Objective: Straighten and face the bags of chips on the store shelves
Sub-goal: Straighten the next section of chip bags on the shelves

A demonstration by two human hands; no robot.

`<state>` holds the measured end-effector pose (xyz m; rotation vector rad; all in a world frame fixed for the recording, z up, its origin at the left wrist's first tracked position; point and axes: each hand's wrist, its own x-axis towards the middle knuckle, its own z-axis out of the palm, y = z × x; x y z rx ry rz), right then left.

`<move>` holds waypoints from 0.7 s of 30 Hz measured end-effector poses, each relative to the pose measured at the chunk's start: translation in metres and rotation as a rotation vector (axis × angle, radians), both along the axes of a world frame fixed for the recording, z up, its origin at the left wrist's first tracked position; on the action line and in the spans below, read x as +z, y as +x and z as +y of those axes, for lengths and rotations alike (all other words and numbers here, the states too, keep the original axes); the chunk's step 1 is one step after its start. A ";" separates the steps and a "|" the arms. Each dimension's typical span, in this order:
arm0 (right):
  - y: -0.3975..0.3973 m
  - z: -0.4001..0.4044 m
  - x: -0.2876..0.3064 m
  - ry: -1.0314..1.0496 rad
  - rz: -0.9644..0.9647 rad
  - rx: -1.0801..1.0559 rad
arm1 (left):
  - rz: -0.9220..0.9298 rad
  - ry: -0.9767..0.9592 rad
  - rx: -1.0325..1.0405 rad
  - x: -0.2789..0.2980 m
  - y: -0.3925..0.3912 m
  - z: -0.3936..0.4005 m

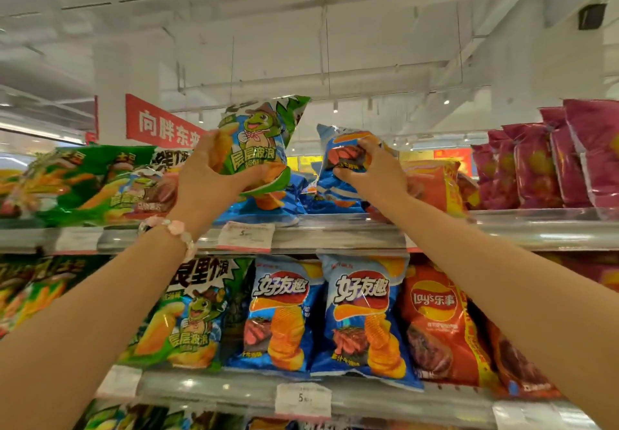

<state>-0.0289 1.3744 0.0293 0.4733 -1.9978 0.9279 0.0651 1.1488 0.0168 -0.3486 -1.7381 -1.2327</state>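
Both arms reach up to the top shelf (335, 232) in the middle of the frame. The left hand (204, 175) is closed around the lower part of a green turtle-print chip bag (264, 134), lifted clear of the row and tilted, its top corner leaning toward the right. The right hand (371, 175) grips a blue ridged-chip bag (338, 154), fingers pressed into its front, the bag tipped back and twisted.

The risks come from handling two bags at once at full reach. Either bag is slick and air-filled, so a loose pinch could let one slide out and drop past the shelf edge. Squeezing harder to prevent that likely crushes chips or creases the face. The green bag appears to sit over the blue stack (264, 208) below it; set down there, it would land in the wrong facing rather than with the green bags (93, 185) at centre left. The orange bags (435, 185) just right of the right hand could be knocked askew by the forearm.
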 end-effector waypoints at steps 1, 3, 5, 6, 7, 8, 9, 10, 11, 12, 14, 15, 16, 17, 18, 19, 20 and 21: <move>-0.002 -0.005 -0.001 -0.003 -0.028 -0.013 | 0.003 0.005 -0.006 0.000 -0.001 -0.005; -0.004 -0.016 -0.004 0.019 -0.070 -0.023 | -0.003 -0.006 -0.009 0.001 -0.003 -0.013; -0.005 -0.025 -0.006 0.049 -0.096 -0.035 | -0.013 -0.026 -0.018 0.001 -0.005 -0.021; -0.007 -0.028 -0.007 0.054 -0.108 -0.033 | -0.017 -0.027 -0.028 0.002 -0.007 -0.025; -0.007 -0.031 -0.008 0.059 -0.122 -0.025 | -0.021 -0.034 -0.029 0.002 -0.008 -0.029; -0.007 -0.033 -0.008 0.070 -0.141 -0.022 | -0.022 -0.048 -0.025 0.002 -0.009 -0.032; -0.007 -0.038 -0.009 0.095 -0.160 -0.032 | -0.023 -0.062 -0.032 0.002 -0.011 -0.037; -0.008 -0.038 -0.009 0.130 -0.179 -0.054 | -0.028 -0.069 -0.045 0.001 -0.013 -0.039; -0.008 -0.037 -0.010 0.168 -0.198 -0.080 | -0.037 -0.073 -0.058 0.001 -0.015 -0.038; -0.008 -0.039 -0.011 0.192 -0.235 -0.101 | -0.046 -0.084 -0.072 0.000 -0.018 -0.041; -0.010 -0.040 -0.009 0.205 -0.325 -0.117 | -0.053 -0.105 -0.100 -0.002 -0.026 -0.047; -0.010 -0.040 -0.007 0.207 -0.365 -0.126 | -0.047 -0.106 -0.118 -0.003 -0.030 -0.048; -0.010 -0.041 -0.006 0.208 -0.400 -0.151 | -0.043 -0.108 -0.132 -0.004 -0.034 -0.051; -0.010 -0.043 -0.004 0.218 -0.401 -0.199 | -0.034 -0.113 -0.145 -0.004 -0.036 -0.052; -0.007 -0.046 -0.003 0.200 -0.370 -0.237 | -0.025 -0.121 -0.151 -0.005 -0.038 -0.052; -0.002 -0.053 0.000 0.138 -0.307 -0.236 | -0.013 -0.121 -0.156 -0.005 -0.040 -0.054; 0.004 -0.062 0.002 0.039 -0.227 -0.175 | -0.001 -0.119 -0.158 -0.006 -0.041 -0.055; 0.014 -0.073 0.006 -0.078 -0.160 -0.062 | 0.011 -0.113 -0.161 -0.005 -0.044 -0.056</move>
